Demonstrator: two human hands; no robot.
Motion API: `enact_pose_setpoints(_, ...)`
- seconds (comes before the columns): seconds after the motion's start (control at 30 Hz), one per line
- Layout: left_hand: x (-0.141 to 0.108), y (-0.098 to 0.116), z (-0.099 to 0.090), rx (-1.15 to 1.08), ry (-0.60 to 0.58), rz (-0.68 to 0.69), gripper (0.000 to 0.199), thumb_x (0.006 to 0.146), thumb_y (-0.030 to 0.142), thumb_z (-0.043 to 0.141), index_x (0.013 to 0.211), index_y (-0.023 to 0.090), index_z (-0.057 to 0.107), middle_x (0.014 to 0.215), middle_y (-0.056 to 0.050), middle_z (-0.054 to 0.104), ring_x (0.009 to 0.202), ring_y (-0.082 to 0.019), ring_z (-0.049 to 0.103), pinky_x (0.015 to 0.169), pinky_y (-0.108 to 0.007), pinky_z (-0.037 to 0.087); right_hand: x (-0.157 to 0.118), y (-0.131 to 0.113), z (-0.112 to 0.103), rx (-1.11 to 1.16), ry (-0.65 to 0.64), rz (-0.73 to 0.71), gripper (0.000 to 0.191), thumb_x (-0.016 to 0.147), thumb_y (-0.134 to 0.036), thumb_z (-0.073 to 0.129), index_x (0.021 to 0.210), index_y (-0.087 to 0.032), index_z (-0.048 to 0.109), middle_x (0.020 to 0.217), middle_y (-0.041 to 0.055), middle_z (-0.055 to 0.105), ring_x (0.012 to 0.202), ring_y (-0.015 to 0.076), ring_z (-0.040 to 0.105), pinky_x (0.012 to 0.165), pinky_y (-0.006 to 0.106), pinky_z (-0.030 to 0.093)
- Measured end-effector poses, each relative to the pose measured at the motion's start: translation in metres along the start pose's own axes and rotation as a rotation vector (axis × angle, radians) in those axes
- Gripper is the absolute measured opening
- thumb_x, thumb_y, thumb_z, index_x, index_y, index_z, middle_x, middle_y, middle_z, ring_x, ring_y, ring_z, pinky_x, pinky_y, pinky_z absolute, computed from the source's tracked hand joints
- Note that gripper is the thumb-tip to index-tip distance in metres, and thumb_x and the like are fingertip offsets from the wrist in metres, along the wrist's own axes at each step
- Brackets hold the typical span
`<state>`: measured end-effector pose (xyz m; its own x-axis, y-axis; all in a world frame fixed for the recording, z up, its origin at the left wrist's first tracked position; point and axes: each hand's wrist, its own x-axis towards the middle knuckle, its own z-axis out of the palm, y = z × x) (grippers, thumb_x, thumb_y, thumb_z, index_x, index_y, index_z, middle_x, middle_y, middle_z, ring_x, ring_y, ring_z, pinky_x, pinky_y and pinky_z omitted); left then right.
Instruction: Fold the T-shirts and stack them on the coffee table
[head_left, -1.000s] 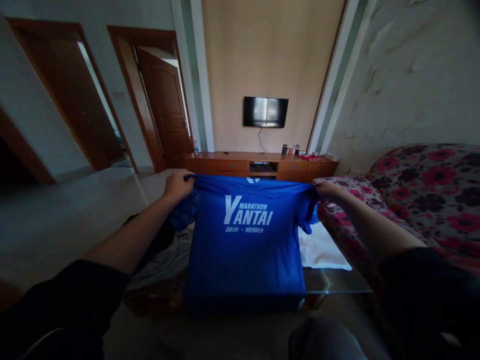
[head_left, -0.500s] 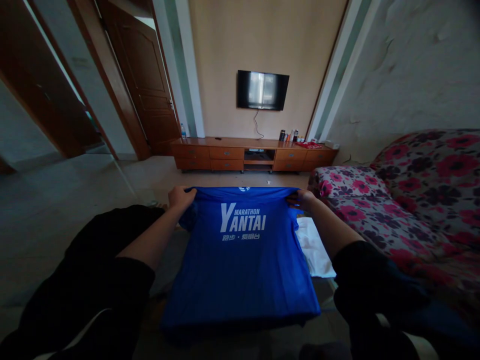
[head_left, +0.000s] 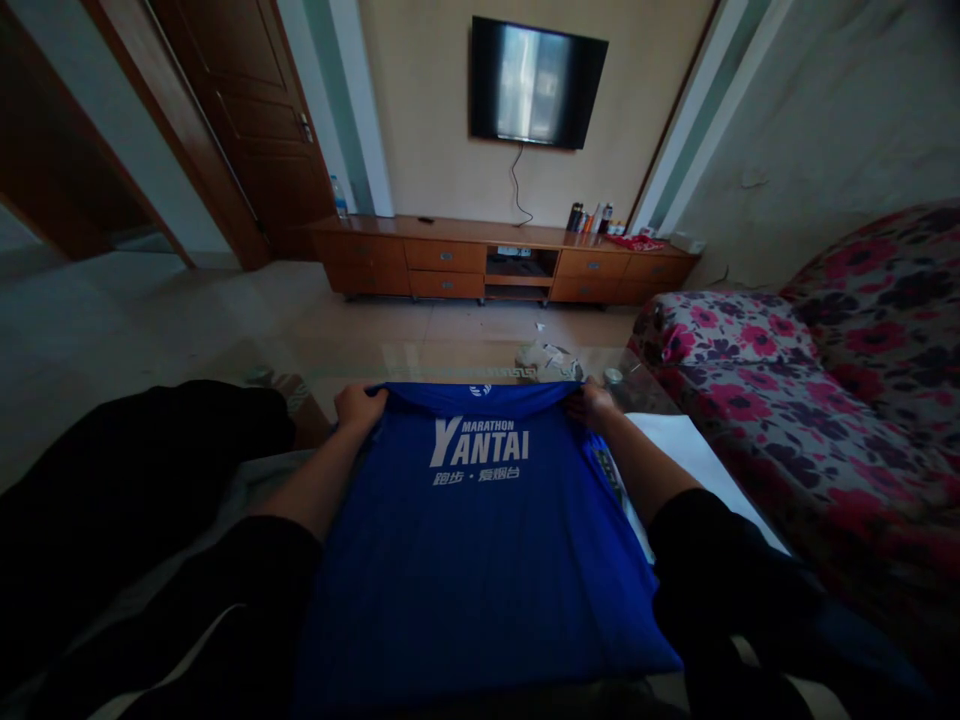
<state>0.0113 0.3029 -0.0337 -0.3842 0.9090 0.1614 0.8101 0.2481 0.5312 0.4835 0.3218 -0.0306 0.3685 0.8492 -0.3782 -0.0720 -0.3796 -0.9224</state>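
Note:
A blue shirt (head_left: 480, 560) with white "Marathon Yantai" lettering is stretched out in front of me, its top edge taut between my hands. My left hand (head_left: 361, 407) is closed on the upper left corner of the cloth. At the upper right corner, my right hand (head_left: 596, 403) pinches the fabric. The lower part of the shirt hangs toward me, and its bottom edge is dark. Beside its right side lies a white sheet-like item (head_left: 675, 445), partly behind my right forearm.
A glass table (head_left: 420, 365) with a patterned edge stands beyond the shirt, with a crumpled bag (head_left: 551, 360) near its far side. Dark cloth (head_left: 217, 430) lies left. A floral sofa (head_left: 750, 400) is right; a TV cabinet (head_left: 442, 255) stands ahead.
The view has tilted downward, so the television and cabinet sit higher. The shirt, still held at both corners, appears lower and larger, and more of the glass table shows.

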Motion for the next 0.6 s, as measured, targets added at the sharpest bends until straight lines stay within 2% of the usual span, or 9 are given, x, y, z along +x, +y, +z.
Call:
enact_pose_setpoints(0.1,0.003,-0.014,0.031,0.055,0.056,-0.029,0.036,0.086,0.039,0.061,0.11,0.016,0.074,0.113,-0.019,0.072,0.118,-0.035,0.063,0.101,-0.047,0.047,0.017,0.021,0.007,0.014,0.079,-0.074,0.025,0.088,-0.023,0.049,0.111,-0.024,0.06,0.072,-0.0003,0.067,0.067,0.0175,0.069,0.07,0.031,0.06)
enact_pose_setpoints(0.17,0.004,-0.018,0.042,0.062,0.106,-0.002,0.043,0.086,0.04,0.063,0.12,0.015,0.068,0.121,-0.02,0.066,0.126,-0.035,0.057,0.107,-0.049,0.043,0.024,0.03,0.008,-0.014,0.123,-0.155,0.039,0.084,-0.021,0.054,0.122,-0.025,0.056,0.076,-0.0015,0.067,0.07,0.0175,0.068,0.072,0.03,0.06)
enact_pose_setpoints(0.27,0.002,-0.014,0.041,0.11,0.193,0.041,0.06,0.083,0.041,0.066,0.134,0.013,0.054,0.138,-0.024,0.052,0.134,-0.039,0.047,0.108,-0.054,0.041,0.026,0.037,0.009,-0.299,0.132,-0.42,0.063,0.076,-0.02,0.063,0.138,-0.021,0.047,0.085,0.0017,0.069,0.081,0.0225,0.068,0.083,0.038,0.058)
enact_pose_setpoints(0.33,-0.002,-0.005,0.035,0.196,0.196,0.14,0.055,0.084,0.041,0.065,0.131,0.014,0.056,0.138,-0.024,0.052,0.135,-0.041,0.045,0.107,-0.056,0.04,0.02,0.039,0.012,-0.554,0.114,-0.659,0.07,0.073,-0.022,0.068,0.139,-0.017,0.046,0.098,0.0079,0.07,0.095,0.0277,0.067,0.093,0.045,0.054)
enact_pose_setpoints(0.37,-0.004,0.001,0.033,0.242,0.153,0.211,0.046,0.086,0.041,0.062,0.124,0.015,0.061,0.133,-0.022,0.057,0.132,-0.041,0.048,0.107,-0.055,0.04,0.015,0.039,0.015,-0.655,0.101,-0.749,0.067,0.073,-0.025,0.07,0.136,-0.016,0.049,0.105,0.0109,0.069,0.102,0.0298,0.065,0.096,0.046,0.052)
enact_pose_setpoints(0.43,-0.01,0.013,0.032,0.306,-0.016,0.336,0.033,0.092,0.044,0.052,0.101,0.019,0.071,0.113,-0.017,0.068,0.12,-0.037,0.059,0.103,-0.049,0.042,0.001,0.039,0.024,-0.829,0.037,-0.825,0.043,0.078,-0.034,0.071,0.116,-0.017,0.06,0.108,0.0139,0.068,0.11,0.032,0.061,0.1,0.045,0.049)
enact_pose_setpoints(0.5,-0.016,0.024,0.035,0.31,-0.221,0.401,0.044,0.097,0.048,0.042,0.083,0.022,0.074,0.094,-0.014,0.072,0.104,-0.031,0.067,0.095,-0.041,0.047,-0.014,0.039,0.034,-0.981,-0.09,-0.776,0.024,0.085,-0.044,0.068,0.089,-0.02,0.065,0.099,0.014,0.069,0.11,0.032,0.061,0.1,0.042,0.048)
enact_pose_setpoints(0.57,-0.02,0.031,0.041,0.257,-0.334,0.449,0.052,0.1,0.05,0.035,0.083,0.023,0.076,0.091,-0.012,0.073,0.098,-0.027,0.069,0.091,-0.036,0.049,-0.026,0.039,0.042,-1.071,-0.212,-0.712,0.031,0.09,-0.048,0.064,0.074,-0.021,0.066,0.092,0.0138,0.07,0.11,0.0311,0.061,0.102,0.038,0.045)
enact_pose_setpoints(0.6,-0.021,0.032,0.045,0.219,-0.348,0.478,0.051,0.101,0.049,0.034,0.089,0.023,0.077,0.096,-0.011,0.074,0.099,-0.026,0.069,0.091,-0.035,0.049,-0.03,0.039,0.045,-1.084,-0.244,-0.703,0.032,0.092,-0.048,0.062,0.075,-0.021,0.068,0.094,0.0135,0.071,0.113,0.0304,0.06,0.105,0.036,0.043)
